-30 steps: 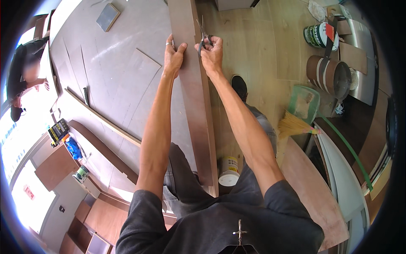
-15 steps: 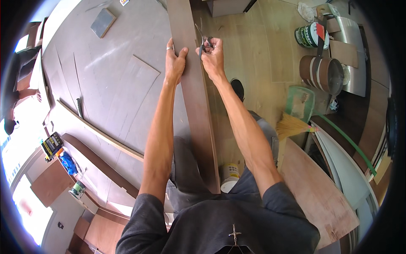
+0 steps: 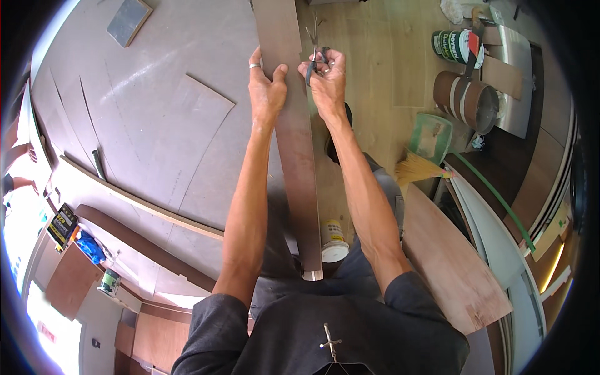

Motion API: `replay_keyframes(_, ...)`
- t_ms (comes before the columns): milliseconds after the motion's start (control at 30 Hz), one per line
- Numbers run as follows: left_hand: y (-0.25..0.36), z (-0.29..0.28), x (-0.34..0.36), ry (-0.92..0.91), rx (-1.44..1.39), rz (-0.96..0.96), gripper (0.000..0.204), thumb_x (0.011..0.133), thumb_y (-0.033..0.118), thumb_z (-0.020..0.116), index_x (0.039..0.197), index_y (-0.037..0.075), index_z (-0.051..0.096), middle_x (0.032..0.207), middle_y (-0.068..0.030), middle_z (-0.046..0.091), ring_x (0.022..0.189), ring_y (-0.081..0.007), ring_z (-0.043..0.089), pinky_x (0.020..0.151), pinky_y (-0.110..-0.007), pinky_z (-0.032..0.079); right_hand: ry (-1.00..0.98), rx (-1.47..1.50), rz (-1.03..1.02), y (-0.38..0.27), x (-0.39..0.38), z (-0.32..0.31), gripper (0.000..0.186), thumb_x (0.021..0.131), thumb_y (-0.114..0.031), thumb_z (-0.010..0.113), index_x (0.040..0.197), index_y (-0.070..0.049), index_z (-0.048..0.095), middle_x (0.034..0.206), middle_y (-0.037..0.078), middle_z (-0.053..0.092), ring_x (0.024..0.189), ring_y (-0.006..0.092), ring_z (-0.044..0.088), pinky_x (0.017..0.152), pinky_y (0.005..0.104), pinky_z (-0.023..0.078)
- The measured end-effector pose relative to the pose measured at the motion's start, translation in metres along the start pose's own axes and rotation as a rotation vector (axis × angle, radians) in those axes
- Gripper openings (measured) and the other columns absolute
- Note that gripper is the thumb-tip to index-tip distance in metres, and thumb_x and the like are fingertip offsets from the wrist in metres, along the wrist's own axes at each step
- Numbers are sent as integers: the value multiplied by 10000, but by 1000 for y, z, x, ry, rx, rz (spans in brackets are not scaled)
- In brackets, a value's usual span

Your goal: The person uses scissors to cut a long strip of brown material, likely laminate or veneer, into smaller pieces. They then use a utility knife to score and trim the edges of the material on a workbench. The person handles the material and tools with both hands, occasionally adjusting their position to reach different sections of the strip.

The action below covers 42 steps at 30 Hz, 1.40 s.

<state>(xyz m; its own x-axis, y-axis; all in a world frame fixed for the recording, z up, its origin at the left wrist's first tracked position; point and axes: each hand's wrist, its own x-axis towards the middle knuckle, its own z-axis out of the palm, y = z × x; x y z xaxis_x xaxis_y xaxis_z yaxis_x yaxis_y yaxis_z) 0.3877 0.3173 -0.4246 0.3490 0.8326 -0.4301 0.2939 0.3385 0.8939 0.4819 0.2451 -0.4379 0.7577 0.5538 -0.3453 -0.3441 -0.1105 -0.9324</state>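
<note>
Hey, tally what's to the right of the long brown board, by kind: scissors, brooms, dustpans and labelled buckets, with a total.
Scissors: 1 pair, in your right hand
Broom: 1
Dustpan: 1
Labelled buckets: 2, one green and white, one yellow and white
Total: 5

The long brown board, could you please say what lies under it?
Beside the board, grey surface shows left and wood-look floor right; what lies directly underneath is covered.
</note>
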Motion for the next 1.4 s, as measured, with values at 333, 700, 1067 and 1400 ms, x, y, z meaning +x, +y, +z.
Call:
replay_keyframes(333, 1, -3, -1, -33, 20, 31, 580, 915, 72, 562, 1432, 8, 306, 1213, -214, 588, 1092, -255, 593, 903, -352, 485, -109, 121, 180, -16, 1, -23, 462, 794, 38, 727, 1125, -10, 409, 1088, 121, 566, 964, 241, 654, 849, 364, 567)
replay_keyframes(700, 0, -2, 0, -2, -7, 47, 588, 907, 73, 588, 1420, -14, 315, 1250, -201, 578, 1140, -261, 570, 943, -335, 464, -113, -195, -81, 4, 8, -19, 514, 739, -48, 782, 1124, -12, 443, 985, 78, 565, 848, 147, 621, 725, 298, 532)
replay_keyframes(1067, -1, 11, 0, 134, 140, -59, 687, 743, 134, 691, 1372, 115, 415, 1053, -254, 653, 1031, -406, 622, 896, -467, 492, -168, -371, -21, 27, 63, -45, 418, 786, -19, 771, 1104, 75, 517, 1004, 138, 636, 899, 204, 640, 800, 334, 564)
replay_keyframes(1400, 20, -93, -154, 455, -52, 169, 546, 798, 17, 618, 1326, 33, 481, 1195, -221, 495, 1069, -392, 534, 916, -484, 449, -281, -538, 160, -5, 54, -18, 290, 836, -64, 744, 1033, 10, 544, 965, 116, 647, 868, 195, 641, 768, 318, 554)
